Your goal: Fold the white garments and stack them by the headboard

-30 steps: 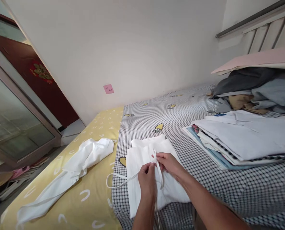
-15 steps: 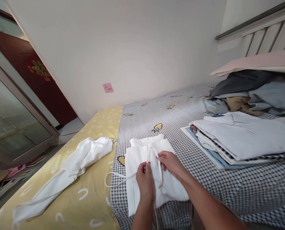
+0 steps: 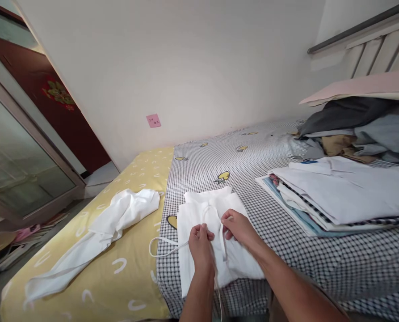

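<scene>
A folded white garment point(image 3: 234, 264) lies on the checked part of the bed, close in front of me. Over it my left hand point(image 3: 201, 243) pinches a thin white drawstring point(image 3: 167, 255), which loops out to the left onto the yellow sheet's edge. Beside it, my right hand point(image 3: 237, 227) closes thumb and fingers on another stretch of white string, whose end hangs down over the cloth. Between the two hands the string arcs up in a curve. Another string end dangles below my left wrist.
A crumpled white garment point(image 3: 119, 219) lies on the yellow sheet point(image 3: 119, 290) at left. To the right sits a stack of folded shirts point(image 3: 346, 192), with a heap of grey and brown clothes point(image 3: 353, 125) behind it. A wall point(image 3: 199, 67) bounds the bed's far side.
The view has shifted slightly, so things sit a little to the right. Both hands keep hold of the string; my left hand's fingers have moved a little.
</scene>
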Tool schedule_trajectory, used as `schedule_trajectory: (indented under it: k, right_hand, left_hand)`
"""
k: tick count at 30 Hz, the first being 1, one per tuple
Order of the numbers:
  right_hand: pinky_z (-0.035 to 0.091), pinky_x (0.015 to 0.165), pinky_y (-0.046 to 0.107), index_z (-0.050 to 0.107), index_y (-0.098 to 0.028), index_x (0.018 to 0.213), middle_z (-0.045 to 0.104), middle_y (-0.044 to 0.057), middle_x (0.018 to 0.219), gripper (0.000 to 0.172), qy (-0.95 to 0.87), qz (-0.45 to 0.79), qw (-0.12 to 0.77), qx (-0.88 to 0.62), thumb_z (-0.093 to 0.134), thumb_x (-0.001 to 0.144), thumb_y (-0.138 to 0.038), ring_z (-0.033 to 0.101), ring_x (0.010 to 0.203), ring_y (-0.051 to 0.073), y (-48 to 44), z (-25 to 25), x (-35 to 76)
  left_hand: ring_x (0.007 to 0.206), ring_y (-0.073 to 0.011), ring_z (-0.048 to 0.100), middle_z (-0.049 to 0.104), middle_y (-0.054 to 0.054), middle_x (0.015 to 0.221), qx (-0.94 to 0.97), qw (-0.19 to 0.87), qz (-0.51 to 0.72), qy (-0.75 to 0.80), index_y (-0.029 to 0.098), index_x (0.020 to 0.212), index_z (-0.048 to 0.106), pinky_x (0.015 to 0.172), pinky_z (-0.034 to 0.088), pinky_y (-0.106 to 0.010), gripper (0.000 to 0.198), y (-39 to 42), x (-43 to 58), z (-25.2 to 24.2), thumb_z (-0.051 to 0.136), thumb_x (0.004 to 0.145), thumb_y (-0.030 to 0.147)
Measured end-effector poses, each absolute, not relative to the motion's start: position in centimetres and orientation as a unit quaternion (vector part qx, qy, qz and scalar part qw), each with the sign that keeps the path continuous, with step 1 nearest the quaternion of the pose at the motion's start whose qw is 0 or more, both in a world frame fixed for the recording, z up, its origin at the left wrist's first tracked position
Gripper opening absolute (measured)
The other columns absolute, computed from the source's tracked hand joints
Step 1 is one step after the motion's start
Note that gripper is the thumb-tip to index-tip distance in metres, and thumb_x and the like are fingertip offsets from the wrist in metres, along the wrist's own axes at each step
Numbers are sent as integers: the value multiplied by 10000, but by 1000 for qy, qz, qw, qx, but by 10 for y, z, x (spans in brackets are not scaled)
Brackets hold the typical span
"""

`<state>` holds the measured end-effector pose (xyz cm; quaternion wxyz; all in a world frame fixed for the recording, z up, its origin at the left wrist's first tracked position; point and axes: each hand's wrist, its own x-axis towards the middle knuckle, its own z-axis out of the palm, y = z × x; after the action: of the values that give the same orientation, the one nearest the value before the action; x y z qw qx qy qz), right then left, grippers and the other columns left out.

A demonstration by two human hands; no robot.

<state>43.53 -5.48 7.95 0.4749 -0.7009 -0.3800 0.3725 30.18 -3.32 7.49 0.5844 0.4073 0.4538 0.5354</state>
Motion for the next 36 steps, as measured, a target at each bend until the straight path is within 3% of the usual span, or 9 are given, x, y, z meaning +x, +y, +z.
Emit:
schedule_trajectory:
  k: [3, 5, 9, 12, 17, 22, 26, 30, 36]
  right_hand:
    - [351, 441, 196, 548, -228, 906, 717, -11, 763, 106, -374, 405, 495, -672, 465, 862, -178, 636, 507, 108, -58, 85, 436]
    - [412, 504, 201, 550, -241, 1015, 728, -7, 924, 285, -405, 405, 506, -645, 446, 797, -90, 652, 559, 97, -61, 88, 438]
    - [501, 784, 253, 594, -268, 1170, 662, 9, 1182, 555, -532, 321, 482, -617, 413, 718, -2, 675, 752, 97, -66, 87, 442]
    - [473, 865, 275, 680, -243, 1048, 655, 29, 1169, 479, -614, 243, 453, -600, 420, 724, -5, 641, 983, 155, -66, 84, 443]
    - [457, 744, 275, 705, -228, 918, 691, 15, 1042, 283, -603, 224, 403, -651, 569, 721, -77, 589, 725, 140, -64, 86, 443]
    - [428, 682, 254, 697, -223, 760, 712, -1, 826, 57, -586, 217, 397, -672, 648, 762, -194, 613, 720, 159, -64, 89, 443]
    - [461, 723, 263, 732, -231, 964, 752, 2, 910, 289, -574, 262, 424, -650, 506, 826, -116, 644, 670, 139, -68, 86, 446]
    - [449, 857, 262, 711, -286, 1179, 693, 12, 1229, 566, -629, 218, 394, -634, 469, 752, -3, 669, 939, 152, -72, 85, 447]
    - [399, 710, 253, 739, -246, 842, 736, 4, 897, 171, -581, 162, 369, -708, 592, 815, -165, 638, 809, 167, -71, 94, 441]
  left_hand:
    - [633, -137, 541, 632, 4, 629, 435, 593, 509, 447, 182, 832, 595, 677, 421, -284, 347, -32, 301, 74, 721, 714, 483]
    - [642, -136, 538, 639, -6, 643, 452, 599, 491, 443, 179, 794, 599, 686, 419, -288, 338, -31, 299, 73, 732, 703, 476]
    - [696, -151, 555, 661, -31, 702, 460, 602, 476, 446, 170, 787, 635, 755, 430, -316, 380, -30, 295, 74, 712, 710, 534]
    - [771, -174, 590, 703, -69, 816, 459, 623, 462, 434, 156, 872, 685, 822, 438, -345, 487, -28, 288, 78, 663, 738, 624]
    - [770, -165, 593, 694, -56, 781, 428, 695, 411, 405, 144, 822, 705, 797, 437, -309, 545, -20, 279, 88, 841, 541, 591]
    - [672, -121, 536, 656, -15, 693, 428, 703, 391, 412, 153, 711, 659, 685, 387, -259, 524, -16, 276, 92, 909, 447, 530]
    - [682, -124, 547, 656, -6, 704, 430, 693, 404, 414, 163, 720, 644, 716, 403, -269, 515, -20, 277, 89, 906, 462, 523]
    - [741, -139, 574, 675, -16, 739, 434, 688, 419, 403, 166, 753, 654, 776, 422, -280, 494, -24, 278, 88, 901, 480, 495]
    - [742, -144, 580, 677, -27, 746, 425, 680, 442, 401, 169, 725, 659, 787, 433, -295, 458, -29, 281, 88, 898, 479, 473]
